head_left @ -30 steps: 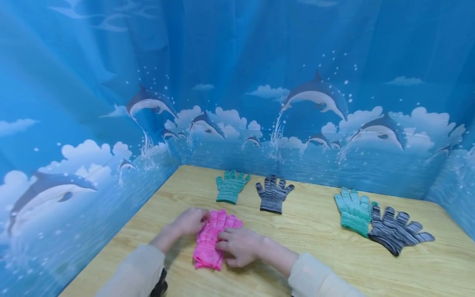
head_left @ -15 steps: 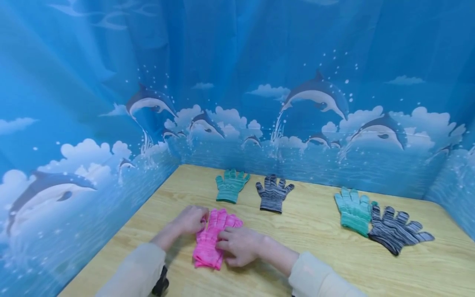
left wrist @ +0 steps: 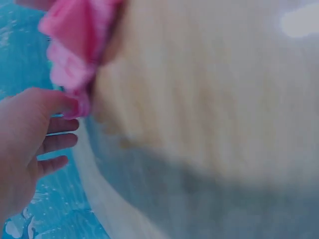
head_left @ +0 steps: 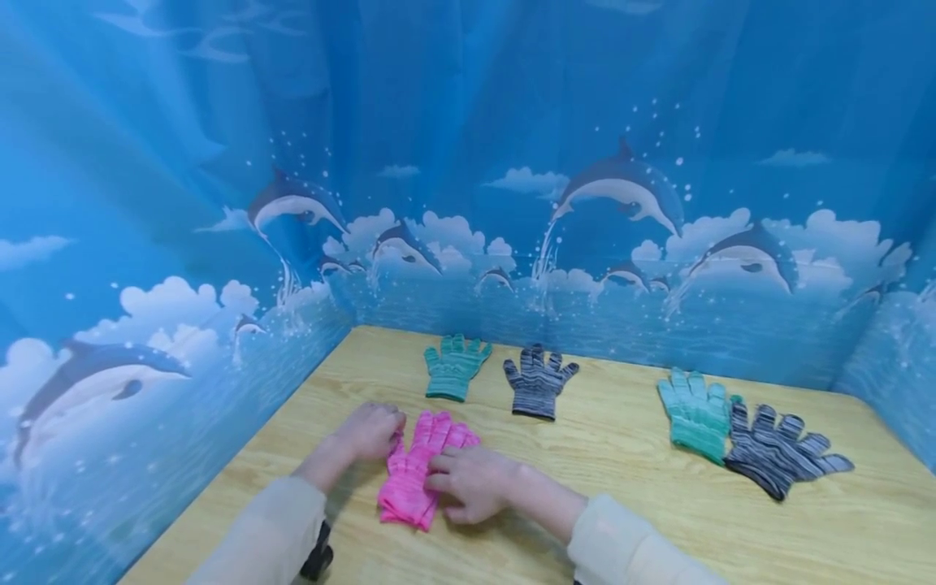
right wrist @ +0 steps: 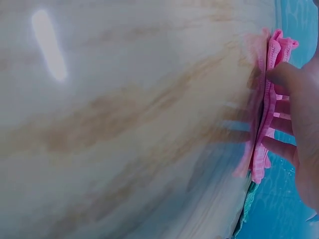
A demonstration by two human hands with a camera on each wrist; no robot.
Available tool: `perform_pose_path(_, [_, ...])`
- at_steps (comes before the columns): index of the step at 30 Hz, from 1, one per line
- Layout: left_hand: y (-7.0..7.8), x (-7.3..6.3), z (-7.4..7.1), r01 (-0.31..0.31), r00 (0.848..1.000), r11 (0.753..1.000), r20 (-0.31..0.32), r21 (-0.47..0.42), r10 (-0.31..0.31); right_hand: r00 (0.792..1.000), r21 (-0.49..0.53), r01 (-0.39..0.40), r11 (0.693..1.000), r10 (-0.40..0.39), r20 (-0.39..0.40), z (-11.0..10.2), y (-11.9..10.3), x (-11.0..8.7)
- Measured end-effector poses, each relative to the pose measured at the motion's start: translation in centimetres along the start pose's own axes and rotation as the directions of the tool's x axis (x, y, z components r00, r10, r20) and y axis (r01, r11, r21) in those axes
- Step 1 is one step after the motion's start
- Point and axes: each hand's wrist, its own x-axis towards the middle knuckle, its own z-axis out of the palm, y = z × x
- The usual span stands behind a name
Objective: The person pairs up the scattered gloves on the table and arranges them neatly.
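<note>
A pink knit glove [head_left: 413, 479] lies on the table, its fingers toward the back and its cuff toward me. My left hand [head_left: 371, 431] pinches the narrow thumb part at the glove's left side; in the left wrist view the pink fabric [left wrist: 75, 64] meets the thumb tip, while the other fingers extend loosely. On the opposite side, my right hand [head_left: 478, 486] holds the glove's right edge. The right wrist view shows the glove edge [right wrist: 264, 119] between that hand's thumb and fingers. Part of the palm area is hidden under the right fingers.
Behind the pink glove lie a green glove [head_left: 455, 368] and a grey-striped glove [head_left: 537, 383]. Farther right, another green glove [head_left: 695, 414] touches a second grey-striped glove [head_left: 782, 451]. A blue dolphin-print curtain [head_left: 468, 203] borders the wooden table [head_left: 614, 439].
My left hand has shifted slightly left and away, drawing the pink glove's thumb part outward from the palm. My right hand stays nearly still on the glove.
</note>
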Motion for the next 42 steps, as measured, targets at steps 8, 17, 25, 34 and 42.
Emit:
perform_pose_path(8, [1.1,2.9,-1.1,0.184,0.982,0.975,0.062,-0.123,-0.178,0.971,0.120,-0.171,0.978,0.188,-0.151,-0.1,0.8,0.1])
perform_pose_path(17, [2.0,4.2,-0.1,0.163,0.981,0.978,0.126,-0.130,-0.147,0.974,0.064,-0.193,0.979,0.200,-0.111,0.5,1.6,0.3])
perform_pose_path(25, [1.9,4.3,1.0,0.142,0.986,0.981,0.104,-0.134,-0.128,0.982,0.029,-0.128,0.991,0.131,-0.134,1.3,1.5,0.2])
perform_pose_path(34, [2.3,4.0,1.1,0.132,0.991,0.983,0.045,-0.128,-0.127,0.986,0.042,-0.108,0.993,0.112,-0.127,1.4,1.5,0.4])
perform_pose_path(42, [1.6,4.0,0.8,0.104,0.993,0.992,-0.057,-0.074,-0.108,0.987,0.040,-0.114,0.993,0.118,-0.112,1.1,1.6,0.5])
